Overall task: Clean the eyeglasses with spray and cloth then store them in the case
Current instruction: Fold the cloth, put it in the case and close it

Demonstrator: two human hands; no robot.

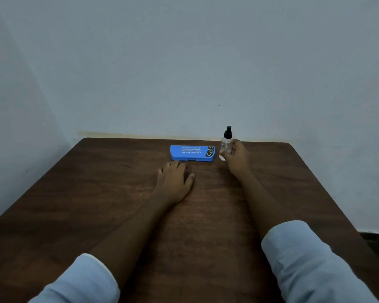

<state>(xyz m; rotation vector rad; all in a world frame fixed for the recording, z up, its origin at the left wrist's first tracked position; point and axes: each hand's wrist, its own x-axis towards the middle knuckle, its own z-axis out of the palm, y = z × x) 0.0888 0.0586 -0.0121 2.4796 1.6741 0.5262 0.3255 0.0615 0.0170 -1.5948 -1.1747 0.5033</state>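
Observation:
A closed blue glasses case (192, 152) with white print lies near the far edge of the brown wooden table (96, 193). Just right of it stands a small clear spray bottle (226, 143) with a black nozzle, upright. My right hand (236, 157) grips the bottle around its lower body, thumb and fingers curled round it. My left hand (175, 179) rests flat on the table just in front of the case's left end, fingers spread and relaxed, fingertips near the case. No eyeglasses or cloth are in view.
A pale wall rises directly behind the table's far edge. The table's right edge drops off to a dark floor (376, 241) at the lower right. Light blue sleeves cover both forearms near the bottom of the view.

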